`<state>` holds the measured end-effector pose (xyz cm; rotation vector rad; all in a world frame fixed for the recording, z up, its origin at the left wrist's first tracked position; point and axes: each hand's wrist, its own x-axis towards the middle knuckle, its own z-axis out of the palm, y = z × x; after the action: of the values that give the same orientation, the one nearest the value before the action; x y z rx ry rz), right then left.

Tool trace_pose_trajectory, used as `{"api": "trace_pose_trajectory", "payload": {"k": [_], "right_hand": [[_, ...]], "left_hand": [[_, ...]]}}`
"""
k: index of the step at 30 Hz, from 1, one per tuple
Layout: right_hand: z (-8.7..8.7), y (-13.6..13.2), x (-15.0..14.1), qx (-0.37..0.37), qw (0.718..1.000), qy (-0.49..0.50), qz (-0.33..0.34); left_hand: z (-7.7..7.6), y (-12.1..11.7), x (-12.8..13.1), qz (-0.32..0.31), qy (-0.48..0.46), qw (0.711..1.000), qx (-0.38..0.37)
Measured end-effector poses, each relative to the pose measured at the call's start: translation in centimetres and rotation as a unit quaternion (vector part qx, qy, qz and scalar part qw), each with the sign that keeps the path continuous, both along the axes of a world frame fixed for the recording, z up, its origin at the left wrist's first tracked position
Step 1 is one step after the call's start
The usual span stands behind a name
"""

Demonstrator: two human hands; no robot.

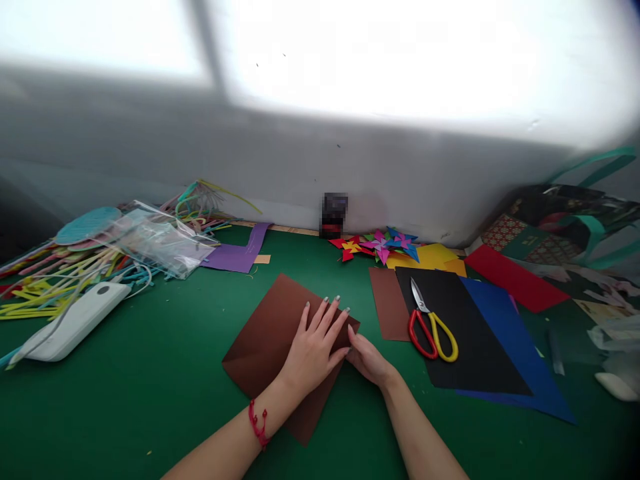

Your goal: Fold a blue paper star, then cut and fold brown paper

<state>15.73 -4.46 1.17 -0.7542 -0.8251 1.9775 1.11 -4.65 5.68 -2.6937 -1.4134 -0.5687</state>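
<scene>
A sheet of brown paper (270, 327) lies turned at an angle on the green table, with a crease showing near its left corner. My left hand (315, 347) rests flat on the sheet, fingers spread, a red cord bracelet on its wrist. At the sheet's right edge, my right hand (367, 357) pinches the brown paper between thumb and fingers. The two hands almost meet there, and the left hand's thumb hides part of that edge.
Red-and-yellow-handled scissors (425, 323) lie on black paper (470, 353) over blue paper (540, 380) at right. Folded paper stars (380, 243) sit near the wall. A white power strip (80, 320), clear plastic bag (160, 240) and purple paper (235, 257) are at left.
</scene>
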Motion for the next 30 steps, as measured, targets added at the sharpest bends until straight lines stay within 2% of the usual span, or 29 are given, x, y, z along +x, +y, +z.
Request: {"api": "trace_pose_trajectory", "payload": {"k": [4, 10, 17, 21, 26, 28, 30], "right_hand": [[0.1, -0.1, 0.3, 0.031, 0.999, -0.009, 0.024], [0.7, -0.1, 0.1, 0.039, 0.999, -0.01, 0.032], [0.3, 0.1, 0.0, -0.006, 1.0, -0.016, -0.01], [0.3, 0.8, 1.2, -0.039, 0.995, 0.012, -0.096], [0.4, 1.7, 3.9, -0.025, 0.957, 0.037, -0.288], [0.3, 1.9, 4.7, -0.022, 0.943, 0.033, -0.329], [0.1, 2.1, 5.1, -0.024, 0.938, 0.027, -0.346]], "left_hand": [[-0.5, 0.0, 0.0, 0.002, -0.002, 1.0, 0.012], [-1.0, 0.2, -0.1, -0.008, 0.011, 1.0, 0.013], [-0.9, 0.2, -0.1, -0.013, 0.011, 1.0, 0.006], [-0.1, 0.7, -1.2, -0.012, 0.001, 1.0, 0.0], [0.3, 1.6, -3.2, 0.05, -0.078, 0.996, -0.002], [0.1, 1.9, -3.7, 0.079, -0.132, 0.988, -0.021], [-0.1, 2.0, -4.0, 0.095, -0.187, 0.975, -0.072]]}}
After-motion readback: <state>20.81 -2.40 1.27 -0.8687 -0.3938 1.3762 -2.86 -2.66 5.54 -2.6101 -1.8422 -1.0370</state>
